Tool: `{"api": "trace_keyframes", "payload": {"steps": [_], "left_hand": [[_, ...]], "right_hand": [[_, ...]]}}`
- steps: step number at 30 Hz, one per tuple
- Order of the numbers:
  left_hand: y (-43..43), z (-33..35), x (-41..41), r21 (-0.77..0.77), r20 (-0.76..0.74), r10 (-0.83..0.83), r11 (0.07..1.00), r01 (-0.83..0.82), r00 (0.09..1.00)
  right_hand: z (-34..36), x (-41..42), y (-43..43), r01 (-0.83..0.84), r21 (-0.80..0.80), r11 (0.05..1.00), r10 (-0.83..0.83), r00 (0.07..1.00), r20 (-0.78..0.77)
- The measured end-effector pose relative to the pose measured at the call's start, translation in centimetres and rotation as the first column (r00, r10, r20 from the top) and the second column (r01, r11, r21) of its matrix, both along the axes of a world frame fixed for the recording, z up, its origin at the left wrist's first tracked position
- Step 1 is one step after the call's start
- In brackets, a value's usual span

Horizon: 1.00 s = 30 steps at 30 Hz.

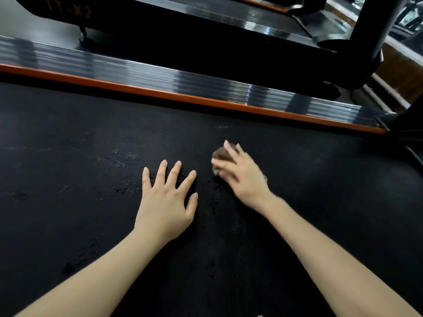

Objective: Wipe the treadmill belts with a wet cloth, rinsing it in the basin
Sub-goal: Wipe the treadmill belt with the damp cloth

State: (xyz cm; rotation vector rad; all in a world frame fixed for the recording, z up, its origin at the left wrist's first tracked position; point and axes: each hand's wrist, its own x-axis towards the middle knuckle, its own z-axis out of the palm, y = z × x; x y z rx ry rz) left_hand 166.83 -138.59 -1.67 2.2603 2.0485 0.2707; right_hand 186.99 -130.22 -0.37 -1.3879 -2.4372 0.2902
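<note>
Cloth (220, 154) lay under right hand (245, 179), 11 o'clock of palm; grip blurred, undeterminable. Left hand (164, 202) flat, empty, on belt (68, 145).

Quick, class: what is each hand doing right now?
Left hand: open, flat on the treadmill belt, holding nothing.
Right hand: open, fingers pressing the brown cloth; blurred.

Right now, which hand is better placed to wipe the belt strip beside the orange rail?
Right. The right hand presses the cloth on the belt, nearer that rail; the left hand lies flat, fingers spread, holding nothing.
</note>
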Motion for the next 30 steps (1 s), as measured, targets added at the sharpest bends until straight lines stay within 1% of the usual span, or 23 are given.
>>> {"api": "trace_keyframes", "payload": {"steps": [2, 4, 6, 7, 8, 10, 12, 13, 14, 15, 17, 18, 19, 21, 23, 24, 26, 27, 28, 30], "left_hand": [[0.1, 0.0, -0.1, -0.016, 0.01, -0.004, 1.0, 0.004, 1.0], [0.1, 0.1, -0.2, -0.008, 0.033, -0.008, 1.0, 0.008, 0.999], [0.2, 0.3, -0.2, 0.0, 0.055, -0.006, 1.0, 0.006, 0.998], [0.2, 0.4, -0.3, -0.01, 0.075, 0.007, 1.0, -0.007, 0.997], [0.2, 0.4, -0.3, -0.019, 0.099, 0.025, 1.0, -0.023, 0.995], [0.1, 0.5, -0.2, -0.009, 0.132, 0.035, 0.999, -0.034, 0.991], [0.0, 0.5, -0.2, 0.029, 0.16, 0.03, 0.999, -0.035, 0.987], [0.1, 0.5, -0.3, 0.053, 0.192, 0.03, 0.998, -0.041, 0.981], [0.1, 0.6, -0.3, 0.071, 0.249, 0.035, 0.996, -0.054, 0.968], [0.1, 0.8, -0.5, 0.102, 0.329, 0.035, 0.992, -0.072, 0.944], [-0.4, 1.7, -1.3, 0.194, 0.47, 0.038, 0.97, -0.145, 0.882], [-1.0, 2.3, -1.7, 0.223, 0.51, 0.046, 0.957, -0.184, 0.859], [-1.8, 2.8, -2.0, 0.228, 0.52, 0.055, 0.953, -0.2, 0.852], [-3.8, 3.4, -3.0, 0.235, 0.465, 0.059, 0.954, -0.187, 0.883], [-5.7, 3.1, -4.3, 0.199, 0.322, 0.096, 0.966, -0.167, 0.942], [-6.5, 2.7, -5.0, 0.161, 0.234, 0.115, 0.975, -0.155, 0.965], [-7.6, 1.7, -6.2, 0.074, 0.085, 0.101, 0.991, -0.108, 0.991], [-8.1, 1.2, -6.6, 0.032, 0.029, 0.082, 0.996, -0.082, 0.996], [-8.5, 0.7, -6.8, 0.002, -0.011, 0.067, 0.998, -0.067, 0.998], [-8.9, -0.1, -6.9, -0.019, -0.035, 0.072, 0.997, -0.072, 0.997]], "right_hand": [[-0.2, 0.3, -6.0, -0.133, 0.012, 0.991, 0.133, 0.991, -0.004], [-0.2, 0.9, -9.3, -0.243, -0.003, 0.97, 0.243, 0.97, 0.017], [0.2, 1.2, -8.4, -0.305, 0.014, 0.952, 0.304, 0.952, 0.034], [0.4, 0.8, -6.7, -0.294, 0.025, 0.955, 0.293, 0.955, 0.045], [0.5, 0.0, -4.5, -0.241, 0.026, 0.97, 0.239, 0.969, 0.055], [0.6, -2.1, 0.2, -0.049, -0.001, 0.999, 0.049, 0.996, 0.069], [0.6, -4.2, 3.3, 0.118, 0.004, 0.993, -0.118, 0.991, 0.068], [0.6, -5.0, 3.7, 0.154, 0.016, 0.988, -0.155, 0.985, 0.075], [0.4, -5.4, 3.4, 0.157, 0.019, 0.987, -0.158, 0.984, 0.081], [0.3, -5.6, 2.3, 0.129, 0.013, 0.992, -0.129, 0.988, 0.08], [-0.1, -5.5, -1.7, -0.014, 0.02, 1.0, 0.013, 0.999, 0.05], [-0.3, -5.1, -4.4, -0.088, 0.03, 0.996, 0.088, 0.996, 0.029], [-0.5, -4.5, -7.3, -0.152, 0.038, 0.988, 0.152, 0.988, 0.005], [-0.4, -2.9, -13.8, -0.28, 0.019, 0.96, 0.28, 0.96, -0.021], [-0.2, -1.5, -19.3, -0.405, 0.001, 0.914, 0.405, 0.914, -0.009], [-0.1, -0.8, -20.4, -0.458, -0.001, 0.889, 0.458, 0.889, 0.003], [0.0, -0.1, -18.6, -0.533, 0.015, 0.846, 0.532, 0.845, 0.049], [-0.1, -0.3, -16.6, -0.513, 0.019, 0.858, 0.512, 0.857, 0.061], [0.0, -0.8, -14.4, -0.434, 0.016, 0.901, 0.433, 0.9, 0.051], [0.3, -2.0, -10.3, -0.172, -0.03, 0.985, 0.172, 0.985, 0.012]]}}
